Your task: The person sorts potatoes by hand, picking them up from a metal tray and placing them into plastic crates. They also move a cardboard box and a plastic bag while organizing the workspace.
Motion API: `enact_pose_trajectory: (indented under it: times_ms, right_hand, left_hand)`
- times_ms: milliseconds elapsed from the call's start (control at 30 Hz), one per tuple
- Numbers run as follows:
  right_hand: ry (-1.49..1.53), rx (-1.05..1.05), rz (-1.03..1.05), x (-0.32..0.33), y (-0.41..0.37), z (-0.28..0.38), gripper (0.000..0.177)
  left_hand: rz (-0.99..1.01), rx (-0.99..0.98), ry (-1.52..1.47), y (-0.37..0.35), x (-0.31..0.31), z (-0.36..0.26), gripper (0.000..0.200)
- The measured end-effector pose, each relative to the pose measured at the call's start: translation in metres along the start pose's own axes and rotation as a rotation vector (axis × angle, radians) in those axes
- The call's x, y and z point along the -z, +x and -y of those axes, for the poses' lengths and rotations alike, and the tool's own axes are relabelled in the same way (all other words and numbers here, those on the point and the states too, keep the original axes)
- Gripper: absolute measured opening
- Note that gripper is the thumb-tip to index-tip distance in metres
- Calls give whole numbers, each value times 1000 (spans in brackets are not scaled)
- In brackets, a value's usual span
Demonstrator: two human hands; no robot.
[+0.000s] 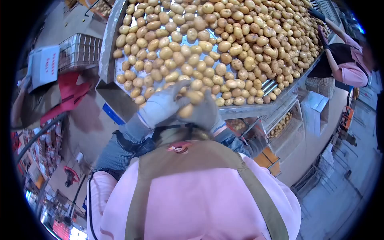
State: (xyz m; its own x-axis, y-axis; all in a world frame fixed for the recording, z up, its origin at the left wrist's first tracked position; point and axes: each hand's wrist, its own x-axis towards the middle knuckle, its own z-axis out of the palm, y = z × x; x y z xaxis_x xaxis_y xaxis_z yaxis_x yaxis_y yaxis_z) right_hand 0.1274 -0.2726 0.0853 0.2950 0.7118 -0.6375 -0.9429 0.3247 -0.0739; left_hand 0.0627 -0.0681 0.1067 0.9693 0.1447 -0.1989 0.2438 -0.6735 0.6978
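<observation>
My left hand (161, 105), in a pale grey glove, is at the near edge of the metal sorting table (108, 52). Its fingers curl round a potato (185, 111). My right hand (205, 111), gloved in grey too and a little blurred, is close beside it and closed against another potato (195, 97) between the two hands. Many yellow-brown potatoes (248, 64) cover the table, thickly piled on the right and looser on the left, where the pale surface shows through.
At the right edge a person (344, 60) in pink reaches over the potatoes. Another person (40, 92) on the left carries a white carton (44, 66) beside a wire-sided crate (80, 52). Below the table's right side are a crate of potatoes (282, 124) and a white box (315, 112).
</observation>
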Motion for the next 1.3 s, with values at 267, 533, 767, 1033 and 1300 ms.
enact_pose_trajectory:
  times_ms: [267, 533, 767, 1033, 1300]
  right_hand:
    - [-615, 298, -161, 32, -51, 22, 46]
    - [-712, 578, -335, 51, -75, 54, 49]
    - [-766, 572, -207, 79, -74, 48, 57]
    - [76, 451, 45, 103, -124, 113, 62]
    - [283, 683, 207, 171, -196, 150, 52]
  left_hand:
    - [59, -291, 680, 110, -22, 44, 41]
    - [-21, 128, 118, 157, -11, 21, 36]
    - [99, -314, 738, 233, -109, -107, 53]
    - [-224, -418, 431, 224, -115, -116, 53]
    - [133, -575, 24, 118, -204, -251, 58]
